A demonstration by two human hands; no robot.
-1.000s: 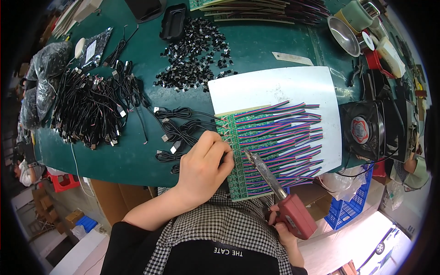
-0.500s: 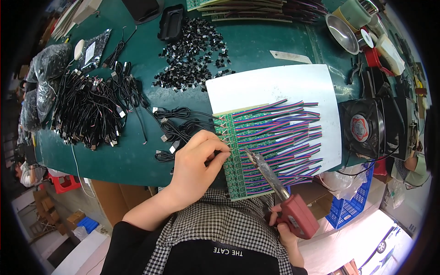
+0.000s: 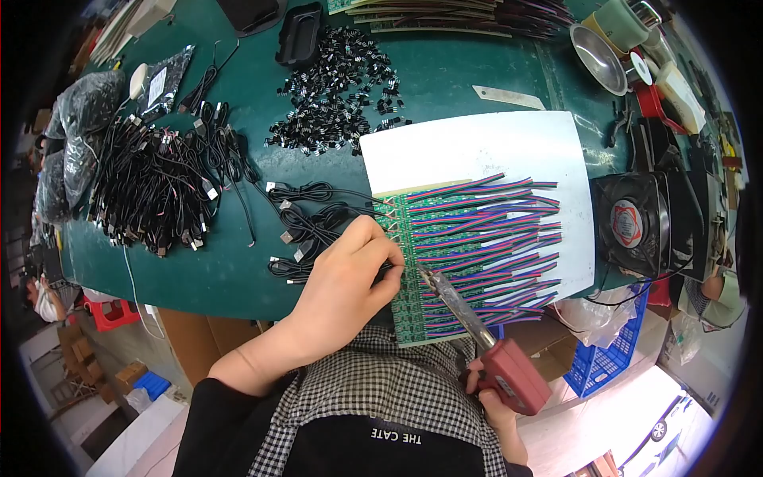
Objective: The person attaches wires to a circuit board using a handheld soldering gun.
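A green circuit board panel [image 3: 409, 306] lies on a white sheet, with rows of multicoloured ribbon wires [image 3: 493, 230] running off to its right. My left hand [image 3: 346, 282] is closed in a pinch over the panel's left edge, on a black cable mostly hidden by the fingers. Black USB cables [image 3: 306, 226] lie just left of that hand, some reaching the panel's upper left edge. From the lower right, my right hand [image 3: 494, 401] grips the red handle of a soldering gun [image 3: 515, 375]. Its metal tip rests at or just above the panel, close to my left fingertips.
A white sheet [image 3: 517, 143] lies beneath the wires. Loose small black connectors [image 3: 334, 103] are heaped behind, beside a black tray [image 3: 300, 38]. Bundled USB cables [image 3: 151, 187] lie left. A fan [image 3: 632, 221] stands right, and a metal bowl [image 3: 598, 60] sits at the far right.
My left hand has shifted slightly up and right along the panel's edge, its fingers still pinched. The soldering gun has moved slightly downward, with its tip still by the panel.
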